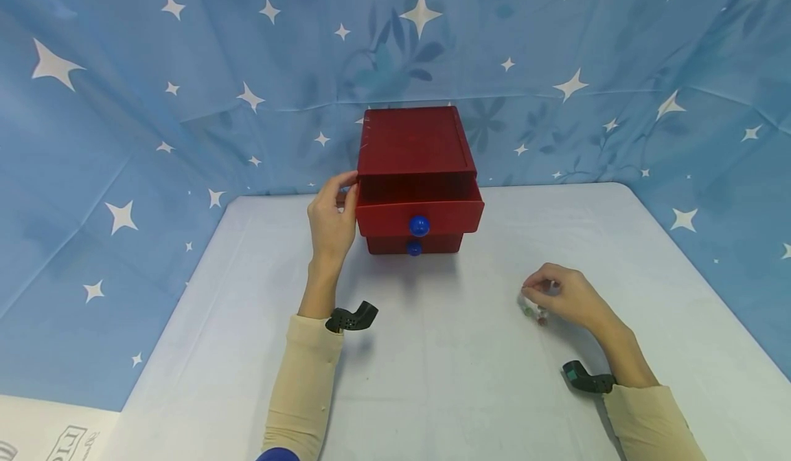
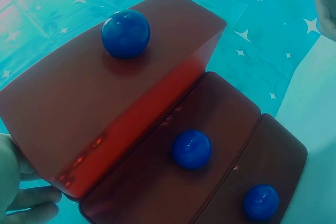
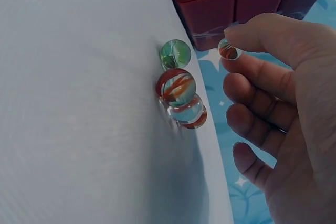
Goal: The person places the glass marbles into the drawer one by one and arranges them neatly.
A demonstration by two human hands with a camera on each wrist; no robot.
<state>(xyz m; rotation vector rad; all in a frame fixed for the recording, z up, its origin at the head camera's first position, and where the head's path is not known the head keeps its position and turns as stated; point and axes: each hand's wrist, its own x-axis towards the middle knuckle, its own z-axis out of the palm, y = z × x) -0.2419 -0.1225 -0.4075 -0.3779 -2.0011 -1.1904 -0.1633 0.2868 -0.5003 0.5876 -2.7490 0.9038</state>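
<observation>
A red drawer cabinet (image 1: pixel 414 141) stands at the back of the table, its top drawer (image 1: pixel 384 219) pulled out by its front with a blue knob (image 1: pixel 419 225). My left hand (image 1: pixel 331 220) touches the left side of the cabinet and drawer, its fingers (image 2: pixel 34 198) beside the drawer's edge. To the right, my right hand (image 1: pixel 571 299) pinches a small glass marble (image 3: pixel 229 51) between thumb and index finger. Below it on the table lie several more, among them a green marble (image 3: pixel 175 54) and an orange-streaked marble (image 3: pixel 177 87).
Two lower drawers, with a middle knob (image 2: pixel 192 149) and a bottom knob (image 2: pixel 261 202), are closed. Behind the white table (image 1: pixel 432 365) hangs a blue curtain (image 1: pixel 296 55) with stars. A blue round thing (image 1: pixel 278 455) shows at the bottom edge.
</observation>
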